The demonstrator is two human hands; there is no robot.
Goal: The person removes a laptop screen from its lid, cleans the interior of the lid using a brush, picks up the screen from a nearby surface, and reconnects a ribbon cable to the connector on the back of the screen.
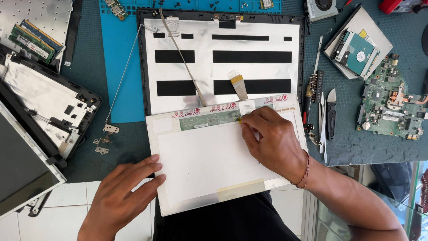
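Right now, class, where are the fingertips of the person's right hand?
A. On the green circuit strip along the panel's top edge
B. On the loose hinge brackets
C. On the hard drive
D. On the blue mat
A: the right hand pinches at the green circuit strip on the white display panel.

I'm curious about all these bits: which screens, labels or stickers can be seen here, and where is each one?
Screen panel: white rectangle lying face down under both hands, centre.
Warning strip: white band with red marks along the panel's top edge.
Tape: beige strip on the panel's lower edge.
Dark screen: black, grey-framed, far left.
Drive label: white patch on teal drive, upper right.
Right hand: fingers at the strip.
Left hand: on the panel's left edge.
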